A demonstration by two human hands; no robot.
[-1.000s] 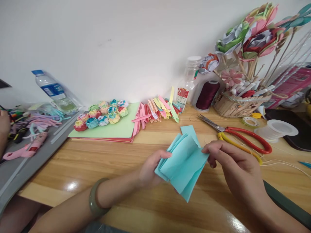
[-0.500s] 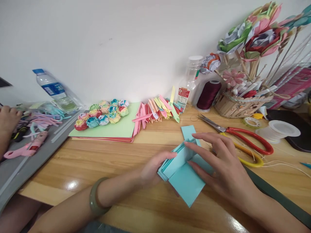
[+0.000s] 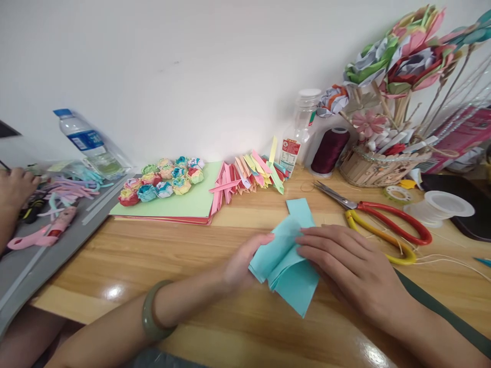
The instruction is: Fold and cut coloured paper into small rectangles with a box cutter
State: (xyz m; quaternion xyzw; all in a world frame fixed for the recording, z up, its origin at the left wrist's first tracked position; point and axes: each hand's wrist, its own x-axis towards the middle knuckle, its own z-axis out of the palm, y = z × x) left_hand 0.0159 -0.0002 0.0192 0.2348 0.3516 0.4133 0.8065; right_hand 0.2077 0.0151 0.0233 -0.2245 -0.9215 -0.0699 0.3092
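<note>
A stack of folded light-blue papers (image 3: pixel 276 250) is held above the wooden table. My left hand (image 3: pixel 243 263), with a green bangle on its wrist, grips the stack's left side, thumb on top. The fingers of my right hand (image 3: pixel 345 260) press together on the right part of the papers, where the sheets bend apart around a crease. One flap points down toward the table's front. Another light-blue paper piece (image 3: pixel 301 209) shows just behind the stack. To the right of it are scissors with red and yellow handles (image 3: pixel 395 222).
Crumpled paper flowers (image 3: pixel 164 179) sit on green sheets (image 3: pixel 195 204), beside folded strips (image 3: pixel 245 176). Behind are a clear bottle (image 3: pixel 299 133), purple thread (image 3: pixel 329 151) and a flower basket (image 3: pixel 383 166). A pink glue gun (image 3: pixel 46 232) and another person's hand (image 3: pixel 15 189) are at left.
My right fingers have come closer together and down onto the papers. The upright sheets that stood open have folded over, and the lower flap has curved and shifted.
</note>
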